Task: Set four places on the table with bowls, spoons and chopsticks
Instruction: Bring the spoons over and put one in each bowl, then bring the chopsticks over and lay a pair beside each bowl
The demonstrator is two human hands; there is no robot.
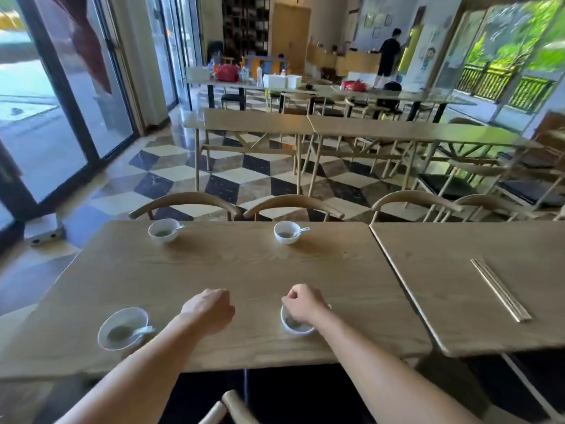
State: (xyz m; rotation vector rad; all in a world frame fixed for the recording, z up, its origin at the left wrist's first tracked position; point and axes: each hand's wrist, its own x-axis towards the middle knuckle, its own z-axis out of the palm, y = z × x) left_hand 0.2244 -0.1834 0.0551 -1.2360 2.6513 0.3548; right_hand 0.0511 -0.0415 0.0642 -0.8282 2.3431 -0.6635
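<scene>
Four white bowls stand on the wooden table [232, 270]. The far left bowl [163, 230] and the far right bowl [286, 232] each hold a white spoon, as does the near left bowl [122, 328]. My right hand [304, 304] hovers over the near right bowl [295, 327], fingers curled, with nothing visible in them. A bit of white spoon handle [329, 306] pokes out beside that wrist. Above bare tabletop between the two near bowls is my left hand [211, 307], curled and holding nothing. A bundle of chopsticks [501, 290] lies on the adjoining table to the right.
Wooden chairs [293, 206] line the far side of the table, and one chair back [232, 405] is at my near side. More tables and chairs fill the room behind. A person [388, 56] stands at the far counter. Glass doors are to the left.
</scene>
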